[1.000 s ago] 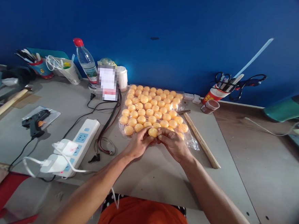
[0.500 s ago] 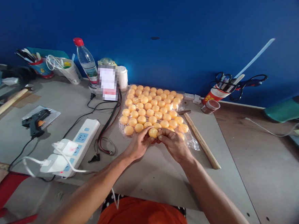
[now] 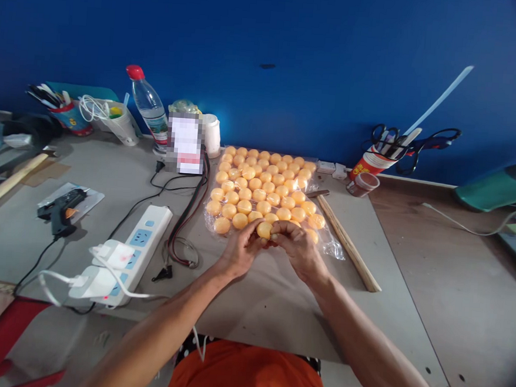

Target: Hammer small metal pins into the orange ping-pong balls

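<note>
An orange ping-pong ball [image 3: 264, 230] is pinched between both hands, just over the near edge of a clear plastic bag. My left hand [image 3: 244, 245] grips the ball from its left side, thumb and fingers curled. At its right side my right hand [image 3: 296, 243] closes thumb and forefinger against the ball; whether anything small is between those fingertips I cannot tell. Rows of the same orange balls [image 3: 263, 207] lie packed flat in the clear bag [image 3: 334, 248] beyond the hands.
Right of the bag lies a wooden-handled hammer [image 3: 349, 244]. A white power strip [image 3: 141, 250] with plugged chargers, loose cables and a glue gun [image 3: 62, 210] are on the left. Along the blue wall stand a bottle [image 3: 151, 112], a phone [image 3: 185, 141] and a tool cup [image 3: 370, 163].
Almost nothing differs. The right fingertips have shifted very slightly left against the ball, while the left hand keeps its grip.
</note>
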`<action>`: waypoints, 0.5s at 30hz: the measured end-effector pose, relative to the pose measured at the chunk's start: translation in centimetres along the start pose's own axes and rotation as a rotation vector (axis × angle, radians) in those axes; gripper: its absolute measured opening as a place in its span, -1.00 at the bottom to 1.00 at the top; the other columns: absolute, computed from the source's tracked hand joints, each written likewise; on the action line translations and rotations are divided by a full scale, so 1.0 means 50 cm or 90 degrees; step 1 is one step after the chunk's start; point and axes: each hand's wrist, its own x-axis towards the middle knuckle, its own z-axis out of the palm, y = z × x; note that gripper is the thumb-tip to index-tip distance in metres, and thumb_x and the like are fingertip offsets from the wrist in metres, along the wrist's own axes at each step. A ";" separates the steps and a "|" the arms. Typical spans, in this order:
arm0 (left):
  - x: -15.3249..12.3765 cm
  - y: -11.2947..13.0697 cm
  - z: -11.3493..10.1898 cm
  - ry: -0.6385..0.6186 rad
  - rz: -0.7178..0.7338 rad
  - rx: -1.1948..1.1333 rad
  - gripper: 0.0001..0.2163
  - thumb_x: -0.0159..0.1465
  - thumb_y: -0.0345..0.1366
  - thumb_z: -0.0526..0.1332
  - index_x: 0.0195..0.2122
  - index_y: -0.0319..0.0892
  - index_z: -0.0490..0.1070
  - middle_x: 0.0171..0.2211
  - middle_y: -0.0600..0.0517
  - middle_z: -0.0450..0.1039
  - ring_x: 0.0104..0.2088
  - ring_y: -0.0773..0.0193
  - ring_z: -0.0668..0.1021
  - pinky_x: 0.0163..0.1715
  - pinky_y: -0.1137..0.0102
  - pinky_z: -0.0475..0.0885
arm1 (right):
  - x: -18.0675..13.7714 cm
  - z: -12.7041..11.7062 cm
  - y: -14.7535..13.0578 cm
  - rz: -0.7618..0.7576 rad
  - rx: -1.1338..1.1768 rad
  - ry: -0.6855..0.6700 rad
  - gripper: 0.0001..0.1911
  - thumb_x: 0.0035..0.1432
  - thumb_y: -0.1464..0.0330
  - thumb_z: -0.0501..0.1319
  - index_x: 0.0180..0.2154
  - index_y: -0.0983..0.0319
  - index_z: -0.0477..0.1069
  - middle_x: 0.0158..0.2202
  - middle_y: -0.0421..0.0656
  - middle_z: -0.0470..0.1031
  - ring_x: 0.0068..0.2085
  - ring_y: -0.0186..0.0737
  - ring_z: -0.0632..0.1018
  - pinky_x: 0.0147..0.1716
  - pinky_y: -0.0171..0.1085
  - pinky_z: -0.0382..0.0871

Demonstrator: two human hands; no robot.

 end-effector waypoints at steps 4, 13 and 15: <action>0.001 0.004 0.002 -0.024 -0.008 -0.030 -0.53 0.17 -0.07 0.35 0.02 -0.23 0.41 -0.30 -0.03 0.54 -0.32 0.19 0.57 -0.24 0.34 0.48 | 0.000 0.001 -0.001 0.016 0.040 0.014 -0.74 -0.13 0.32 0.41 -0.40 0.20 0.37 -0.55 -0.29 0.44 -0.49 -0.28 0.48 -0.37 -0.22 0.37; 0.007 0.014 0.001 -0.038 -0.072 -0.137 -0.46 0.10 -0.06 0.42 0.03 -0.24 0.42 -0.25 -0.06 0.57 -0.28 0.20 0.60 -0.20 0.33 0.49 | 0.006 -0.012 -0.011 0.075 0.139 -0.012 -0.64 -0.19 0.32 0.49 -0.38 0.20 0.37 -0.52 -0.31 0.40 -0.49 -0.36 0.39 -0.40 -0.28 0.27; 0.007 0.021 -0.001 -0.051 -0.093 -0.184 -0.50 0.11 -0.09 0.43 0.01 -0.25 0.43 -0.29 -0.04 0.57 -0.30 0.23 0.60 -0.19 0.34 0.48 | 0.006 -0.017 -0.013 0.075 0.161 -0.022 -0.68 -0.15 0.31 0.47 -0.37 0.20 0.40 -0.52 -0.30 0.39 -0.49 -0.36 0.37 -0.41 -0.28 0.25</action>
